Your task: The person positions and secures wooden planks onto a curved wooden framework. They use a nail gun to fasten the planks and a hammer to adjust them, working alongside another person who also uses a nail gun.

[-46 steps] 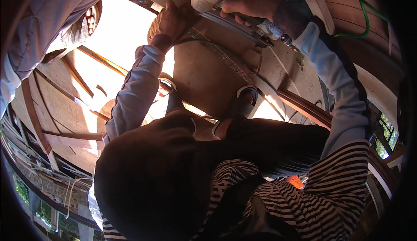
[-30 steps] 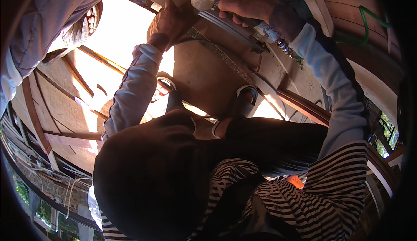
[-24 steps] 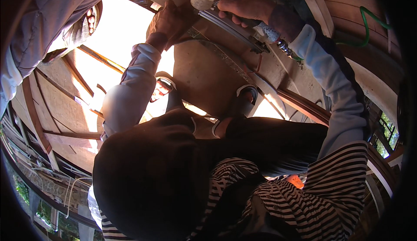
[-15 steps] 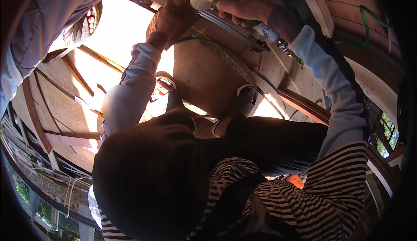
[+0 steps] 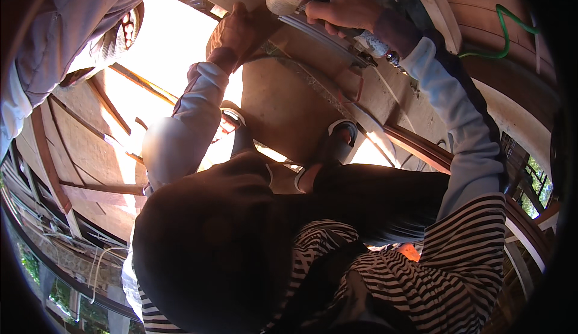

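My right hand (image 5: 349, 6) grips an air sander (image 5: 286, 1) with a red and black body and a pale round pad, near the top of the view. The metal hose fitting (image 5: 394, 59) trails behind it along my right wrist. Left of the sander, my left hand (image 5: 232, 33) is closed against the edge of a brown curved panel (image 5: 264, 28). Its fingers are partly in shade, so the exact grip on the panel is hard to see. The sander's pad is beside the panel, and whether they touch cannot be told.
A green hose (image 5: 504, 39) hangs at the right by wooden planks (image 5: 481, 3). Another person's clothed leg (image 5: 72, 27) is at upper left. My sandalled feet (image 5: 344, 134) rest by a brown board (image 5: 283, 105). Wooden frames (image 5: 90, 186) lie at left.
My left hand and forearm have shifted slightly right. The sander and my right hand have moved slightly right and down, with the grip kept.
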The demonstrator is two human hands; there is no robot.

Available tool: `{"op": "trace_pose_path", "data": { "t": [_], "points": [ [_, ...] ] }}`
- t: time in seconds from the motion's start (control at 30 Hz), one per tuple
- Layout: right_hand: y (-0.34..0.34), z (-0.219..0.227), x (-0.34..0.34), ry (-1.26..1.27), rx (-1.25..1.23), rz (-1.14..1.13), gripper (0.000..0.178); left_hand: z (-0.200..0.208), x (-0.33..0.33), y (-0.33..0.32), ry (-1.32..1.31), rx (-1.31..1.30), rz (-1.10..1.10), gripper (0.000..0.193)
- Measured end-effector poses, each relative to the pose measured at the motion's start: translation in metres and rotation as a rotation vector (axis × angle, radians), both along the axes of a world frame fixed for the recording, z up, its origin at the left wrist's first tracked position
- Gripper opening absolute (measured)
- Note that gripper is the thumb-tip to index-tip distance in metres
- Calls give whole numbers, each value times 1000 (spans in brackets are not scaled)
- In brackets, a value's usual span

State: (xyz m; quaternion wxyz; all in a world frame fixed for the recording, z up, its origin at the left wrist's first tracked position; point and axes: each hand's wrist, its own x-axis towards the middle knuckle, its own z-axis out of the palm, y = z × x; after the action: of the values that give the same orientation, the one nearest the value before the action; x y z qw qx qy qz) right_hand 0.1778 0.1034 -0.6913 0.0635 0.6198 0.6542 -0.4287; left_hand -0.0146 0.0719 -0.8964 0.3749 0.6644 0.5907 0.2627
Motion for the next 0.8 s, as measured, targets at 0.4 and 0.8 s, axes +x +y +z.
{"op": "trace_pose_path", "data": {
  "t": [0.4,0.8],
  "points": [
    [4,21,-21,131,-21,-110,22,-28,-7,9,84,-56,-19,19],
    [6,-5,-8,202,-119,-89,20,3,-5,4,17,-127,61,18]
  ]
}}
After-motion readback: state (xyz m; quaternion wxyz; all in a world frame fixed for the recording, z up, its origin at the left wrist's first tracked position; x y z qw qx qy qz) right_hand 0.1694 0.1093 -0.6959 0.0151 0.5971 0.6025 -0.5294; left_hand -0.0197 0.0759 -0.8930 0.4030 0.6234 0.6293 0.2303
